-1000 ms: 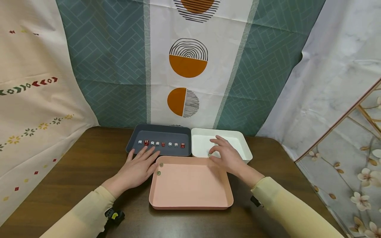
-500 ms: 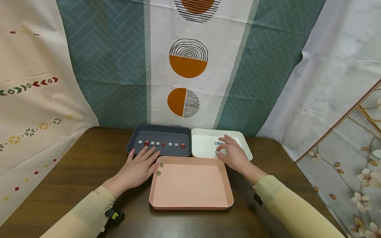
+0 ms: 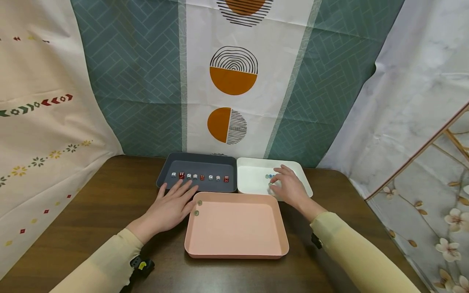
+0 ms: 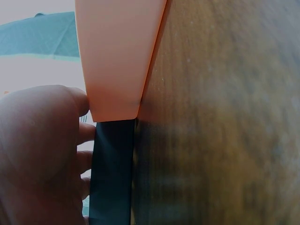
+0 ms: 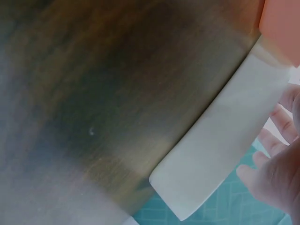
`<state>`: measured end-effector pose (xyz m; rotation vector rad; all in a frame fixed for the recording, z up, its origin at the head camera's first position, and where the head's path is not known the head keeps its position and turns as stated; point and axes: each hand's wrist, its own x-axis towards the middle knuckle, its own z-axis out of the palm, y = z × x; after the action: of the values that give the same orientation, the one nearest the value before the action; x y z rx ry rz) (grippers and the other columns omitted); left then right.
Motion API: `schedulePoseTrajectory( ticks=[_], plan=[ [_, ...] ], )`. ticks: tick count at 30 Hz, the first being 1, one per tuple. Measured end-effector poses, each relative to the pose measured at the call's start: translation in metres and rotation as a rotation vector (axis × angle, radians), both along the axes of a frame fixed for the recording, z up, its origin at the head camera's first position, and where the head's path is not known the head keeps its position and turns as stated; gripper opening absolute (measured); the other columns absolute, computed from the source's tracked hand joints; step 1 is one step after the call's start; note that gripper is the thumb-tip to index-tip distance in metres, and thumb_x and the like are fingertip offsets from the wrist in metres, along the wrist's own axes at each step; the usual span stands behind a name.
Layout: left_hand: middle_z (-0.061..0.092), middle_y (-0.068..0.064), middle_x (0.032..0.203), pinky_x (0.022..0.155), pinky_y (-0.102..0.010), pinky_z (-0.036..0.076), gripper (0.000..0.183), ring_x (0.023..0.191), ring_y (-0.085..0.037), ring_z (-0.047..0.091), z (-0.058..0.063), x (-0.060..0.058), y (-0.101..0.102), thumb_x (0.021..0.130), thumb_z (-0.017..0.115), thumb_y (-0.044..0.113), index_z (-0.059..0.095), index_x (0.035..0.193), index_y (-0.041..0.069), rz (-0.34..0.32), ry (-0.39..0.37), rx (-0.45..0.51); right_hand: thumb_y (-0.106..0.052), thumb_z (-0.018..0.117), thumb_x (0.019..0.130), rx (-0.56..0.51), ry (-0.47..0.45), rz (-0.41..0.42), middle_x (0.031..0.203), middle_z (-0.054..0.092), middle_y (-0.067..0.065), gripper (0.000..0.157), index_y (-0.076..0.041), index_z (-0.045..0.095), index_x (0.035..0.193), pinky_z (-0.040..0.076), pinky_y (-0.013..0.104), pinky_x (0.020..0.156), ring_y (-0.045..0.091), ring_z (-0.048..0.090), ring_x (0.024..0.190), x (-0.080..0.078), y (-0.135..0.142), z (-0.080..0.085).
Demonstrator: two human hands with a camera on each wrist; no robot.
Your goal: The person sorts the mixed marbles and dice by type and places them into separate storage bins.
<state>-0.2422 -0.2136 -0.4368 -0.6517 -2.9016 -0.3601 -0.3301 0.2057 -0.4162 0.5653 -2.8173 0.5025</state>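
Observation:
In the head view, my left hand (image 3: 166, 211) lies with spread, straight fingers over the near edge of the dark tray (image 3: 199, 158) and the left corner of the pink tray (image 3: 236, 257). Several white and red dice (image 3: 202, 177) stand in a row in the dark tray. My right hand (image 3: 291, 189) is over the white tray (image 3: 249, 188), thumb and index finger pinching a small greenish marble (image 3: 270, 184), mostly hidden by the fingertips. Just beyond them is a short row of green and blue marbles (image 3: 270, 176), partly covered by my fingers. Two greenish marbles (image 3: 196, 213) lie at the pink tray's left side.
The dark and white trays stand side by side at the back of the brown wooden table (image 3: 110, 191), with the pink tray in front of them. Patterned cloth (image 3: 234, 81) hangs behind and on both sides. The wrist views show tray walls from outside.
My right hand has moved rightward from the white tray's near left edge to its middle, marble still pinched, uncovering part of the marble row. My left hand stays in place.

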Motion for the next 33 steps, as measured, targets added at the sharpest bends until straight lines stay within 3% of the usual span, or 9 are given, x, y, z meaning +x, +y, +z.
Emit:
schedulePoseTrajectory(
  ticks=[12, 19, 33],
  plan=[
    [0.042, -0.018, 0.174, 0.123, -0.082, 0.015, 0.056, 0.163, -0.047, 0.029, 0.001, 0.000, 0.001, 0.117, 0.055, 0.038, 0.051, 0.166, 0.011, 0.000, 0.005, -0.004, -0.016, 0.076, 0.102, 0.014, -0.073, -0.057, 0.157, 0.059, 0.025, 0.016, -0.003, 0.084, 0.104, 0.033, 0.064, 0.126, 0.045, 0.035, 0.160, -0.013, 0.002, -0.005],
    [0.040, -0.017, 0.174, 0.124, -0.081, 0.013, 0.058, 0.164, -0.046, 0.027, 0.000, -0.001, 0.002, 0.117, 0.054, 0.040, 0.050, 0.167, 0.011, 0.000, -0.009, 0.001, -0.015, 0.074, 0.100, 0.034, -0.071, -0.058, 0.154, 0.061, 0.028, 0.018, -0.001, 0.084, 0.104, 0.033, 0.061, 0.127, 0.048, 0.037, 0.158, -0.020, 0.004, -0.007],
    [0.041, -0.017, 0.174, 0.123, -0.082, 0.014, 0.056, 0.164, -0.046, 0.028, 0.002, 0.001, 0.002, 0.117, 0.054, 0.038, 0.051, 0.167, 0.011, 0.001, -0.004, -0.006, -0.016, 0.072, 0.101, 0.035, -0.116, -0.066, 0.156, 0.059, 0.027, 0.018, -0.004, 0.085, 0.104, 0.030, 0.064, 0.128, 0.048, 0.033, 0.160, -0.023, 0.003, -0.008]
  ],
)
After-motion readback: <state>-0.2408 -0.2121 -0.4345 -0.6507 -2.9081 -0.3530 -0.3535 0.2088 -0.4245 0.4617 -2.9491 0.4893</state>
